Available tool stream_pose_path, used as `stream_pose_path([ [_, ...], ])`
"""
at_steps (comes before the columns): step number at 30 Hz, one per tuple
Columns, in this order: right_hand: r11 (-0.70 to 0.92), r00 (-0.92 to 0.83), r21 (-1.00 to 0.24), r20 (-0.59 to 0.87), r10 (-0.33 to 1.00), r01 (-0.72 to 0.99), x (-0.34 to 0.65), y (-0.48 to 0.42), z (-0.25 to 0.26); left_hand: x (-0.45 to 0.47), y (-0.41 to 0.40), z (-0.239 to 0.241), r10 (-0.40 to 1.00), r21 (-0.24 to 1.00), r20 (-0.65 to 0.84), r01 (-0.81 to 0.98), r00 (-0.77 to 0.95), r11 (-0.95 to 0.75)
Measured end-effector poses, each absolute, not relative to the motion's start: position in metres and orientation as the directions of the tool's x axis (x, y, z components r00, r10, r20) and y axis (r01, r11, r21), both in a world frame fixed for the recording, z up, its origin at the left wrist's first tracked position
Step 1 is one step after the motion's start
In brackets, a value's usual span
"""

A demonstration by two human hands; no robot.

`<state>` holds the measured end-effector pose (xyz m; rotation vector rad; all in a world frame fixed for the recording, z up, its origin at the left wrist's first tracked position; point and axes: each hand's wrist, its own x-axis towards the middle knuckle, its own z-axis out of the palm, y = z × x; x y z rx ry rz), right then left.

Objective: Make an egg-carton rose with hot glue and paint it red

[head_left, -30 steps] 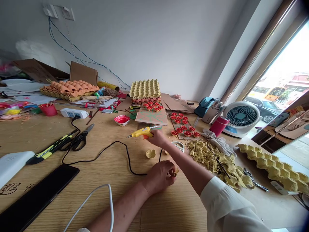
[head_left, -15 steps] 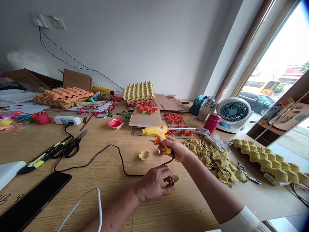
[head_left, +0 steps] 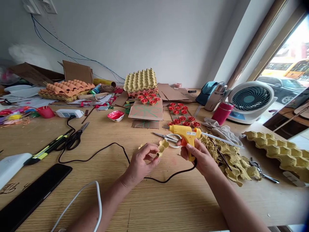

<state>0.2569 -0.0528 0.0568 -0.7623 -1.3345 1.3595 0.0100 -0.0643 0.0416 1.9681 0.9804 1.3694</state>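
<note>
Head view: left hand, now higher, pinches a yellow petal piece; right hand, wrapped around the glue gun, has shifted rightward.

Take the bowl as your landmark. Just right of it is the cardboard sheet with a flower cluster on its far part; behind and right stands the egg-tray stack. Farther right of the bowl you have more flowers, then the bottle and the fan. Left of the bowl lies the power strip; behind and left, a second tray pile. Nearer you than the bowl, the scissors lie to its left. To its right and nearer you are the petal cup in your left hand, then the glue gun in your right hand, then the scraps.
</note>
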Motion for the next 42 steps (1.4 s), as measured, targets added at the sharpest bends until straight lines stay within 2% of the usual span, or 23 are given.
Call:
stream_pose_path([
  [5,0.201,-0.361,-0.98,0.192,0.912,-0.014,0.258,-0.065,0.055,0.006,-0.056,0.034,0.914,0.896,0.402,0.177,0.061,-0.406],
  [10,0.262,-0.372,-0.954,0.193,0.908,0.144,0.25,-0.072,0.062,0.004,-0.053,0.033,0.908,0.901,0.417,0.146,-0.033,-0.409],
  [22,0.28,-0.398,-0.945,0.195,0.897,0.17,0.245,-0.079,0.059,0.005,-0.056,0.041,0.913,0.915,0.4,-0.021,-0.086,-0.403],
  [31,0.361,-0.387,-0.892,0.242,0.89,0.273,0.245,-0.08,0.049,0.005,-0.057,0.041,0.914,0.917,0.397,-0.007,-0.088,-0.399],
  [42,0.405,-0.372,-0.865,0.286,0.883,0.297,0.243,-0.081,0.047,0.002,-0.058,0.037,0.854,0.855,0.514,0.131,-0.085,-0.502],
])
